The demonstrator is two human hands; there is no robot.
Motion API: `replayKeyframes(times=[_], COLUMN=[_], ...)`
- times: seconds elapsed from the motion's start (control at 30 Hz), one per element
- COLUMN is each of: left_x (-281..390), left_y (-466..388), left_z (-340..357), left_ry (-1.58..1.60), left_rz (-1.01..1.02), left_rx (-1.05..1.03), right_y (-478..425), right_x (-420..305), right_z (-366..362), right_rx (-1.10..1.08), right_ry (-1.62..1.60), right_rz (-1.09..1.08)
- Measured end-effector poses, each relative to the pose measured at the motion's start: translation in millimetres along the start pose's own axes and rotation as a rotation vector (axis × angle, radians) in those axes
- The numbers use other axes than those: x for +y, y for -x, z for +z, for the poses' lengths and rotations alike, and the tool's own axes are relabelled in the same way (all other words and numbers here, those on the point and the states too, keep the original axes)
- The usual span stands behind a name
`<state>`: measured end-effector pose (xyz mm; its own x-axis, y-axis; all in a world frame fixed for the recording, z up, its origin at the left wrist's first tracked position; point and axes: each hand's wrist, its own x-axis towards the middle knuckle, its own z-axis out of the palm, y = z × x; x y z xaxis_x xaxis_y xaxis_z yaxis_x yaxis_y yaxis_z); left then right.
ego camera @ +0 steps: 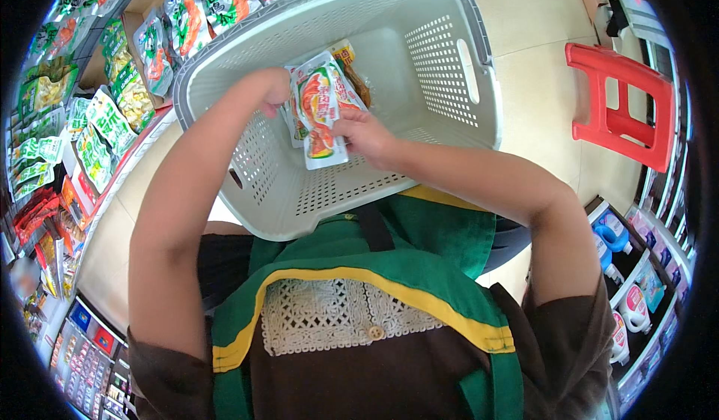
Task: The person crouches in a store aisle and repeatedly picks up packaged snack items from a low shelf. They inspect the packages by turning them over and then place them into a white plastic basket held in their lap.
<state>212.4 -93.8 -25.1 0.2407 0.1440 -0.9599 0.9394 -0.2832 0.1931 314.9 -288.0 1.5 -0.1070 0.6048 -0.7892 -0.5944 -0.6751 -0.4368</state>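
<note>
A light grey plastic laundry-style basket (382, 46) with perforated walls stands tilted in front of me. Inside it, my right hand (365, 136) grips the lower right edge of a white and orange snack pouch (319, 111), which lies over other similar pouches. My left hand (275, 91) is at the upper left edge of these pouches, its fingers bent and partly turned away; whether it grips one cannot be told. Behind them in the basket lies a yellow-topped clear pouch (345, 54) with brown food in it.
Shelves at the left hold packed snacks, among them silver pouches (188, 18) and green-white pouches (109, 119) beside the basket's rim. A red plastic stool (620, 105) is on the tiled floor (528, 83) at the right. Detergent bottles (635, 307) stand on a low shelf at the lower right.
</note>
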Motion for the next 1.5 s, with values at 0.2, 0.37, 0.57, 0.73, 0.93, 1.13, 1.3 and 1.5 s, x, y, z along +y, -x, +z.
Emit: replayKeyframes(times=[0.2, 0.37, 0.57, 0.73, 0.93, 1.13, 1.3, 1.5], left_x=[10.8, 8.1, 5.3, -0.1, -1.0, 0.9, 4.4, 16.1], left_y=[77.6, 98.6, 112.4, 116.5, 125.6, 120.5, 125.7, 140.7], left_z=[4.9, 24.0, 21.9, 21.3, 15.0, 20.1, 18.8, 13.9], left_ry=[0.767, 1.096, 1.007, 1.018, 1.063, 1.014, 0.980, 1.009], left_rz=[0.357, 0.428, 0.504, 0.547, 0.610, 0.829, 0.863, 0.882], left_rx=[-0.291, -0.255, -0.008, 0.055, 0.132, 0.236, 0.313, 0.446], right_y=[33.9, 41.8, 44.2, 45.0, 39.8, 43.7, 43.3, 47.0], right_x=[-48.5, -56.5, -65.2, -70.4, -75.6, -89.5, -100.9, -110.9], right_z=[-23.1, -24.1, -12.3, -3.7, -0.6, 17.8, 34.2, 41.7], right_rx=[-0.134, -0.257, -0.286, -0.317, -0.355, -0.255, -0.173, -0.125], right_ry=[0.090, 0.159, 0.261, 0.302, 0.329, 0.316, 0.323, 0.354], right_rz=[-0.087, -0.149, -0.245, -0.304, -0.366, -0.597, -0.721, -0.844])
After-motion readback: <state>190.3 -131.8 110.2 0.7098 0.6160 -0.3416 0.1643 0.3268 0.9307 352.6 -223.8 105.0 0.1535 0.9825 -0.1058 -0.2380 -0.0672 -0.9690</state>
